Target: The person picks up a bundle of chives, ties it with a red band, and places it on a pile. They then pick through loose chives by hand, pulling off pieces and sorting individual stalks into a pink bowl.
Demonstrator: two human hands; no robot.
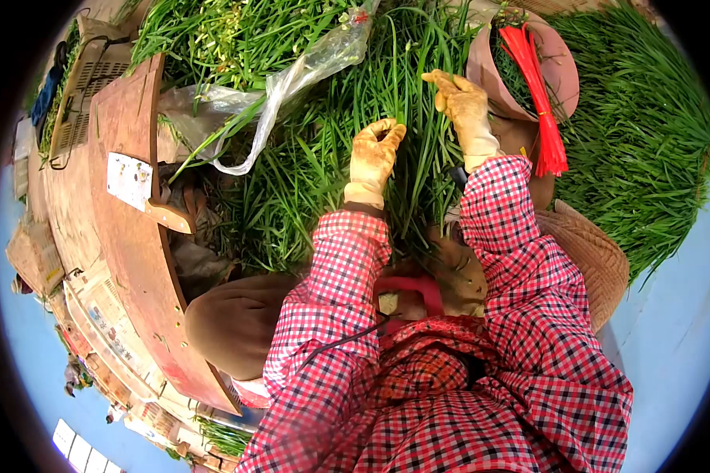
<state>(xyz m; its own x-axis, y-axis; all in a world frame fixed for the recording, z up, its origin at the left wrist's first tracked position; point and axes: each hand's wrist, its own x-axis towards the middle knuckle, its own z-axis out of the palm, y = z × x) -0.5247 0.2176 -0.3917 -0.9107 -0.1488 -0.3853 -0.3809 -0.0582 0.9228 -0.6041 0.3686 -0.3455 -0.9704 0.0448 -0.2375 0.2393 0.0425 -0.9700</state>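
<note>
Long green chive-like stalks (308, 185) lie in a thick heap before me and under both hands. My left hand (373, 158), in a stained yellowish glove, is closed, thumb and forefinger meeting in a ring. Some green shows at its fingertips, but I cannot make out what it pinches. Farther right, my right hand (463, 110) wears a matching glove. Its forefinger points left, the other fingers partly bent and apart, and nothing shows in its grip. A pink bucket (564, 67) stands close to its right, with a bundle of red strips (535, 102) hanging over the rim.
On the left runs a wooden board (126, 236) bearing a white card (128, 180). A clear plastic bag (280, 87) lies across the stalks. More leaves (639, 134) are piled on the right by the blue floor (670, 331). A plastic crate (95, 87) stands far left.
</note>
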